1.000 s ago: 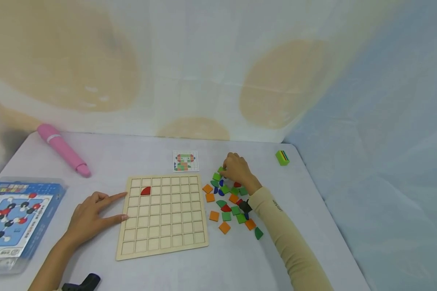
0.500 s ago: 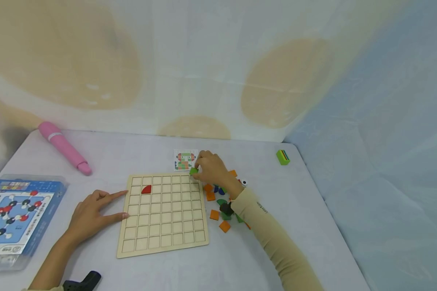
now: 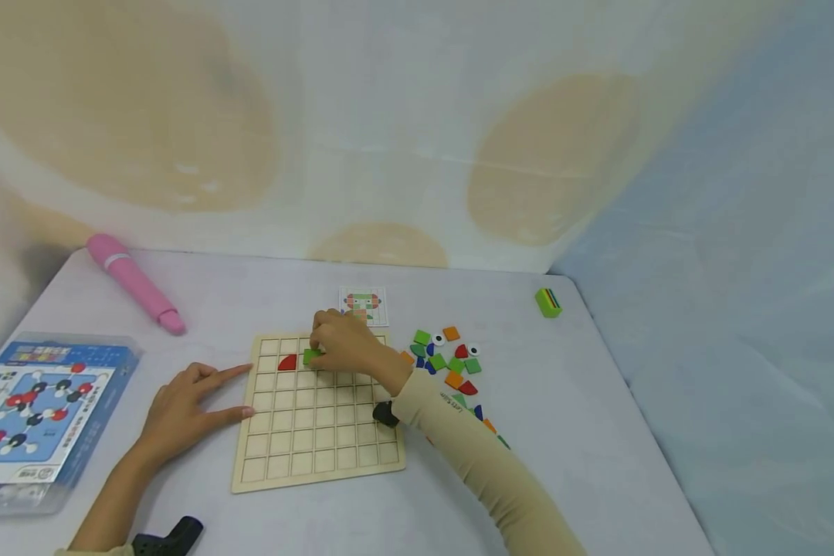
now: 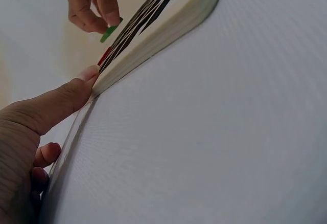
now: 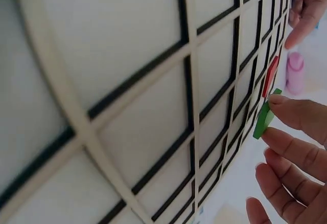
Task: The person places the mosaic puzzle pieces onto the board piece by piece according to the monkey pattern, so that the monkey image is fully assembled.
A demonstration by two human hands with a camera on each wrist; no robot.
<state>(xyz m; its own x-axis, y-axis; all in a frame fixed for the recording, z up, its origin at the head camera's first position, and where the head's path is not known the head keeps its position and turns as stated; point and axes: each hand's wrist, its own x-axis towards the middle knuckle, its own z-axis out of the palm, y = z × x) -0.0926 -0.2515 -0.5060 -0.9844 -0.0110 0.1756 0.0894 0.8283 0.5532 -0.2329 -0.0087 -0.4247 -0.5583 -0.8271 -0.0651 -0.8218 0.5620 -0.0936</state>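
A wooden grid board [image 3: 320,448] lies on the table. My left hand [image 3: 177,409] rests at its left side, index finger and thumb stretched out to the edge; in the left wrist view the thumb [image 4: 64,98] touches the rim. One red quarter-circle tile [image 3: 288,362] sits in a cell of the second row. Just right of it, my right hand [image 3: 347,344] pinches a green square tile [image 3: 310,356] between thumb and fingers. The right wrist view has this green tile [image 5: 265,114] tilted, close over the grid beside the red tile [image 5: 270,75].
Loose coloured tiles [image 3: 456,364] lie scattered right of the board, partly under the right forearm. A small pattern card [image 3: 375,303] lies behind the board. A boxed molecule kit [image 3: 35,417] and a pink rolled object [image 3: 135,282] are at left, a green block [image 3: 547,302] at back right.
My right hand has picked the green square tile out of the loose tiles and carried it left, over the board to beside the red tile. My left hand has stayed at the board's edge.
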